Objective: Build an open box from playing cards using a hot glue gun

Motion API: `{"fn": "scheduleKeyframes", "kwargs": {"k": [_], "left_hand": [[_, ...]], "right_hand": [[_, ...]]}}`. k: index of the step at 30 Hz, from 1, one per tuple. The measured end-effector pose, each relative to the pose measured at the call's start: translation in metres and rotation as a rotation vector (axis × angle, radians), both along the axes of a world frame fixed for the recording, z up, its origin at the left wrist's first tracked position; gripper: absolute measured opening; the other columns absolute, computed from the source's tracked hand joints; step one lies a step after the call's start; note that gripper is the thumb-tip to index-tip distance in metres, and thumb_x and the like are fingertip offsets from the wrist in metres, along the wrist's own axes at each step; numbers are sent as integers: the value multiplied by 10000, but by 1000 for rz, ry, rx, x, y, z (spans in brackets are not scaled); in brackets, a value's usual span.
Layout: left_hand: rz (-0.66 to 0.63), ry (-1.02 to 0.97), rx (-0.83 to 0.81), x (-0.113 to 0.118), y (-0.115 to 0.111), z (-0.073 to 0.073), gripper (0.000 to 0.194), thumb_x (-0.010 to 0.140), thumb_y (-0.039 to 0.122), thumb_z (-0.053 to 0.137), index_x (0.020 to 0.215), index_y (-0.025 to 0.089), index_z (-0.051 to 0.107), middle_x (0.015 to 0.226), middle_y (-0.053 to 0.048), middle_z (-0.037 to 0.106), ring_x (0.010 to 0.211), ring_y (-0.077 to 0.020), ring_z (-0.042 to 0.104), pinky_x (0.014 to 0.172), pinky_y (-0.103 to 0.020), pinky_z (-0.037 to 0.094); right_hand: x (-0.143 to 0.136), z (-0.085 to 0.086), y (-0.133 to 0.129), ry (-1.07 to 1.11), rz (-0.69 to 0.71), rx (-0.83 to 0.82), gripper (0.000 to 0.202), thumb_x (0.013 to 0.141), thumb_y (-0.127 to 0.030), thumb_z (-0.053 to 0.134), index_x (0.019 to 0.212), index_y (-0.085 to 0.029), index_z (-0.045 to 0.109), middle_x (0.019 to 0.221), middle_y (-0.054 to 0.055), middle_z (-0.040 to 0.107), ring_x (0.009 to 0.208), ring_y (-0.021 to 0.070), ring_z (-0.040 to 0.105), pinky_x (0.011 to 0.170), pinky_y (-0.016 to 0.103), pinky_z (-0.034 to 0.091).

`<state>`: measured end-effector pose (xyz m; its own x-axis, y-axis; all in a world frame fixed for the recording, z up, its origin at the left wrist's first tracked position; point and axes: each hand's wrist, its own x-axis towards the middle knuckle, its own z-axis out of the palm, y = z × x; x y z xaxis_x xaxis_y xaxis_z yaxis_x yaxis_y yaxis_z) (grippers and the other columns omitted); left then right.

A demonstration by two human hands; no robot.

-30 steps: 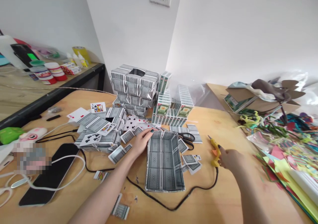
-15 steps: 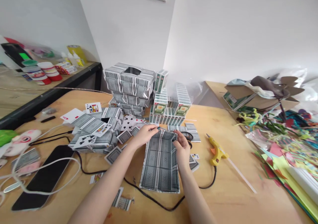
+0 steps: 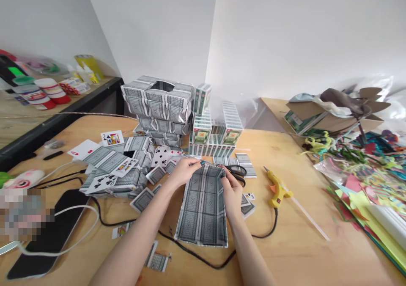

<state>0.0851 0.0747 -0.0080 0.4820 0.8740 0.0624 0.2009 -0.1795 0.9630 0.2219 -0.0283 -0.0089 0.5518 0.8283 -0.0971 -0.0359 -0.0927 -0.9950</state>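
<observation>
Between my hands is a shallow open box made of playing cards (image 3: 201, 210), its grey patterned card backs facing up inside. My left hand (image 3: 185, 170) pinches the far edge near its left corner. At the far right corner, my right hand (image 3: 232, 191) grips the side wall with thumb and fingers. Black-handled scissors (image 3: 238, 169) lie just behind my right hand, partly hidden by it. Loose playing cards (image 3: 156, 175) are scattered left of the box, and a few (image 3: 248, 207) lie right of my right wrist.
A yellow glue gun (image 3: 277, 188) with a glue stick lies to the right, its black cord (image 3: 203, 260) running before the box. Card-covered boxes (image 3: 158, 104) and card packs (image 3: 215, 136) stack behind. A black phone (image 3: 50, 239) lies left; coloured paper (image 3: 364, 205) and craft scraps fill the right.
The view has shifted slightly. My right fingers sit a little lower on the box's corner, showing more of the scissors. Both hands keep their hold on the box.
</observation>
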Motion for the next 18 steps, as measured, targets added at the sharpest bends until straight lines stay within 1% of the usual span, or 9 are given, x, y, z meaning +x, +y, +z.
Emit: {"fn": "scheduleKeyframes", "kwargs": {"k": [3, 9, 11, 15, 18], "left_hand": [[17, -3, 16, 1, 0, -2, 218, 713, 355, 564, 677, 183, 694, 654, -8, 660, 682, -199, 587, 640, -289, 451], [-2, 59, 14, 2, 1, -4, 257, 753, 367, 525, 719, 175, 694, 750, -15, 684, 716, -197, 597, 674, -291, 447], [-8, 49, 5, 2, 0, -2, 258, 755, 365, 525, 757, 173, 697, 808, -26, 694, 769, -207, 606, 711, -299, 453], [-9, 56, -4, 3, -3, 2, 273, 774, 357, 514, 866, 173, 694, 972, -38, 686, 910, -216, 602, 837, -319, 437], [-36, 57, 2, 4, -4, 2, 271, 789, 336, 504, 895, 169, 689, 1011, -40, 677, 955, -207, 596, 886, -315, 419]], "right_hand": [[-1, -1, 0, 33, 3, 9, 480, 715, -300, 481, 1148, -115, 575, 1112, 67, 632, 1057, 232, 565, 874, 336, 460], [-1, -1, 1, -5, -18, 31, 444, 718, -285, 484, 1110, -115, 605, 1116, 60, 630, 1082, 229, 548, 923, 327, 425], [0, -2, 1, -26, -16, 32, 438, 724, -284, 479, 1109, -123, 610, 1112, 58, 633, 1087, 229, 544, 938, 335, 410], [0, -5, 2, -52, -32, 48, 438, 727, -300, 486, 1107, -125, 614, 1109, 66, 635, 1087, 230, 541, 939, 342, 402], [0, -7, 3, -69, -29, 54, 423, 730, -311, 484, 1086, -131, 626, 1081, 65, 648, 1060, 225, 558, 917, 331, 414]]}}
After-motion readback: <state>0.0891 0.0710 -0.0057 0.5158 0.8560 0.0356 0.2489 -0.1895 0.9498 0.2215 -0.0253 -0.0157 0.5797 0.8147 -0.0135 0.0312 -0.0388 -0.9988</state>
